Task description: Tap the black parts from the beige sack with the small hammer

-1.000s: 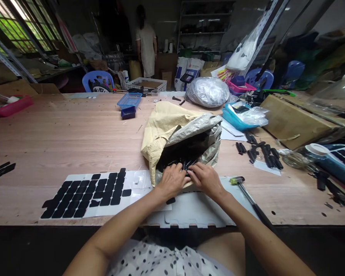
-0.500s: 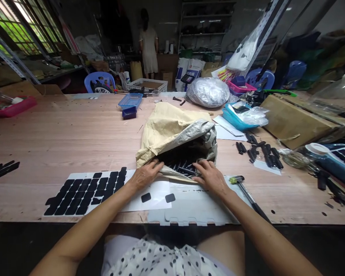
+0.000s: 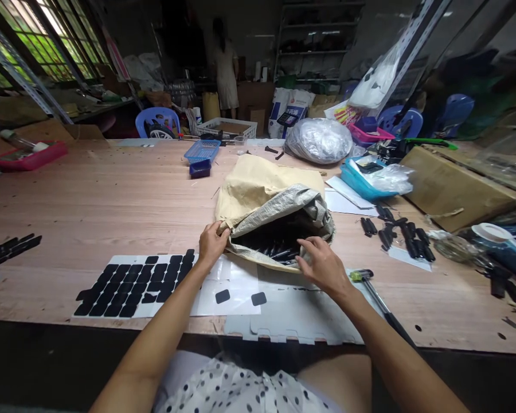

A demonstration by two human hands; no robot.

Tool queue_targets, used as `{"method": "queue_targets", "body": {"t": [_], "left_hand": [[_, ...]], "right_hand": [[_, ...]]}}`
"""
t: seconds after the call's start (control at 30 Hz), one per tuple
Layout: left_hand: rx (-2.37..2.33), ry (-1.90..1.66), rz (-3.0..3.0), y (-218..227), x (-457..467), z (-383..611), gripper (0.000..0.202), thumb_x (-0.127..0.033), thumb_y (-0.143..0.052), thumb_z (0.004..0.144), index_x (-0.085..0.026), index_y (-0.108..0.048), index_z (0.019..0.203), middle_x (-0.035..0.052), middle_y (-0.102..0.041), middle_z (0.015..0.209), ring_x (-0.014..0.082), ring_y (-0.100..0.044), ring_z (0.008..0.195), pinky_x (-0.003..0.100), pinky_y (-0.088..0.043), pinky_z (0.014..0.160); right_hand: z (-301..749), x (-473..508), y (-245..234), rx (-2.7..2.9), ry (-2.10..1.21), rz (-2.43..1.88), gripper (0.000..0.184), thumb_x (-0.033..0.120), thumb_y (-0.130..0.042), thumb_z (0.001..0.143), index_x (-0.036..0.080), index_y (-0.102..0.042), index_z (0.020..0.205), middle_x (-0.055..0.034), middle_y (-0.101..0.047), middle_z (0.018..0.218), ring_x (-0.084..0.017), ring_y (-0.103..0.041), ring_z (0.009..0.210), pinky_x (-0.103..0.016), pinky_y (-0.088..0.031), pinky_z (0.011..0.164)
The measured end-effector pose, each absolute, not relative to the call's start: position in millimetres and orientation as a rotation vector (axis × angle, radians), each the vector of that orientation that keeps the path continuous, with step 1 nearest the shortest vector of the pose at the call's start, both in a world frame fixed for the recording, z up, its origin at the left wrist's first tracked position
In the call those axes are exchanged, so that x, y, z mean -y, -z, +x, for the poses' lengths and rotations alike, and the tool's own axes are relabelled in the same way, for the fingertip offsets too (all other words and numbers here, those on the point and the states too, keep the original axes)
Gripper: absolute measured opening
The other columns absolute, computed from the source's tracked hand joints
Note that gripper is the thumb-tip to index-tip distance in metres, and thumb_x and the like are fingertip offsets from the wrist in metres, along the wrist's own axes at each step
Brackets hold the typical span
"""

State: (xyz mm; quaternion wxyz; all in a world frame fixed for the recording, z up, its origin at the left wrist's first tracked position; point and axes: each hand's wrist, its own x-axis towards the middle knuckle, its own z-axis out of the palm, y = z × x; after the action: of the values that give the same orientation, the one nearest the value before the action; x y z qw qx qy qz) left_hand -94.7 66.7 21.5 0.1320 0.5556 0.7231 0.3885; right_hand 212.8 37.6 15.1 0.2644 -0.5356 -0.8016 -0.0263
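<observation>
Left fingers (image 3: 215, 229) pinch the sack (image 3: 275, 172); right fingers (image 3: 312, 246) curl at its mouth.

A barred window (image 3: 47, 49) glows left; dim shelves (image 3: 313, 52) stand farther back.

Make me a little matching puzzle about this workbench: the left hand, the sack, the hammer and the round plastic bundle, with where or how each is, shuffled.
1. Left hand
2. Sack
3. Hammer
4. Round plastic bundle

A. lying beside the right forearm
B. shiny, beyond the sack
C. at the left end of the sack's mouth
D. open, dark pieces inside

Pairs: 1-C, 2-D, 3-A, 4-B
</observation>
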Motion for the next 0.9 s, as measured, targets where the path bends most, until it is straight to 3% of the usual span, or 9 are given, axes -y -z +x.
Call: {"method": "queue_targets", "body": {"t": [0.1,0.17,0.23,0.33,0.43,0.53,0.7,0.8,0.9], "left_hand": [[-1.936,-1.090,1.501,-23.0,-71.7,-95.2,0.014,-0.033,-0.063,0.081,-0.022,-0.068,0.087,0.0023,-0.068,0.088,0.0193,-0.065,0.083,0.029,-0.051,0.078],[-1.736,-1.108,1.341,-22.3,-73.0,-97.3,0.019,-0.039,-0.060,0.081,-0.020,-0.064,0.077,-0.0005,-0.063,0.073,0.0164,-0.061,0.069,0.026,-0.048,0.068],[-1.510,-1.134,1.153,-22.1,-74.8,-99.3,0.026,-0.045,-0.062,0.078,-0.019,-0.062,0.074,-0.0019,-0.060,0.064,0.0152,-0.058,0.062,0.026,-0.047,0.063],[-1.283,-1.175,0.981,-25.7,-81.2,-102.2,0.030,-0.047,-0.068,0.069,-0.018,-0.063,0.075,0.0004,-0.063,0.063,0.0176,-0.063,0.065,0.028,-0.050,0.064],[-1.228,-1.168,0.980,-34.1,-88.8,-104.9,0.035,-0.050,-0.065,0.072,-0.016,-0.066,0.082,0.0061,-0.069,0.071,0.0224,-0.068,0.073,0.033,-0.054,0.069],[-1.441,-1.109,1.259,-41.4,-91.3,-103.5,0.043,-0.052,-0.062,0.079,-0.017,-0.066,0.103,0.0089,-0.073,0.086,0.0260,-0.071,0.086,0.036,-0.055,0.077],[-1.996,-1.094,1.651,-37.0,-83.8,-89.2,0.069,-0.023,-0.077,0.065,-0.024,-0.052,0.130,0.0108,-0.065,0.120,0.0316,-0.066,0.110,0.038,-0.053,0.085],[-2.157,-1.125,1.793,-29.6,-79.7,-81.6,0.044,-0.019,-0.069,0.069,-0.021,-0.061,0.112,0.0105,-0.064,0.116,0.0279,-0.066,0.104,0.034,-0.053,0.079],[-2.118,-1.054,1.668,-26.3,-77.7,-79.7,0.008,-0.027,-0.068,0.075,-0.021,-0.063,0.077,0.0043,-0.066,0.079,0.0244,-0.067,0.086,0.029,-0.048,0.072]], "right_hand": [[192.0,-40.3,-33.2,2.131,0.173,-1.342,0.046,0.024,-0.047,0.093,0.023,-0.061,0.138,-0.0142,-0.061,0.128,-0.026,-0.061,0.111,-0.039,-0.058,0.087],[174.3,-49.6,-42.6,2.181,0.246,-1.242,0.052,0.021,-0.045,0.094,0.026,-0.055,0.145,-0.0133,-0.055,0.142,-0.027,-0.055,0.126,-0.042,-0.053,0.099],[156.2,-65.1,-50.2,2.258,0.319,-1.188,0.053,0.019,-0.044,0.095,0.029,-0.054,0.146,-0.0109,-0.051,0.150,-0.029,-0.044,0.140,-0.046,-0.045,0.108],[132.1,-93.3,-61.0,2.372,0.332,-1.206,0.042,0.026,-0.045,0.098,0.028,-0.061,0.137,-0.0118,-0.055,0.149,-0.031,-0.037,0.146,-0.046,-0.040,0.106],[113.4,-117.0,-73.6,2.534,0.191,-1.277,0.031,0.031,-0.045,0.100,0.024,-0.072,0.113,-0.0144,-0.071,0.124,-0.030,-0.052,0.131,-0.040,-0.040,0.098],[100.7,-134.4,-87.7,2.474,-0.045,-1.470,0.027,0.032,-0.049,0.097,0.021,-0.074,0.098,-0.0123,-0.076,0.097,-0.026,-0.065,0.103,-0.036,-0.042,0.091],[100.2,-170.9,-108.7,1.737,-0.705,-1.517,0.023,0.031,-0.065,0.076,0.020,-0.072,0.094,-0.0008,-0.068,0.074,-0.017,-0.060,0.070,-0.029,-0.045,0.070],[112.3,-191.5,-113.9,1.378,-0.954,-1.303,0.028,0.025,-0.068,0.060,0.016,-0.068,0.087,0.0044,-0.058,0.064,-0.012,-0.052,0.059,-0.026,-0.044,0.062],[125.8,-190.0,-113.5,1.409,-0.840,-1.280,0.030,0.029,-0.068,0.060,0.016,-0.068,0.087,0.0044,-0.056,0.065,-0.014,-0.051,0.062,-0.029,-0.046,0.065]]}}
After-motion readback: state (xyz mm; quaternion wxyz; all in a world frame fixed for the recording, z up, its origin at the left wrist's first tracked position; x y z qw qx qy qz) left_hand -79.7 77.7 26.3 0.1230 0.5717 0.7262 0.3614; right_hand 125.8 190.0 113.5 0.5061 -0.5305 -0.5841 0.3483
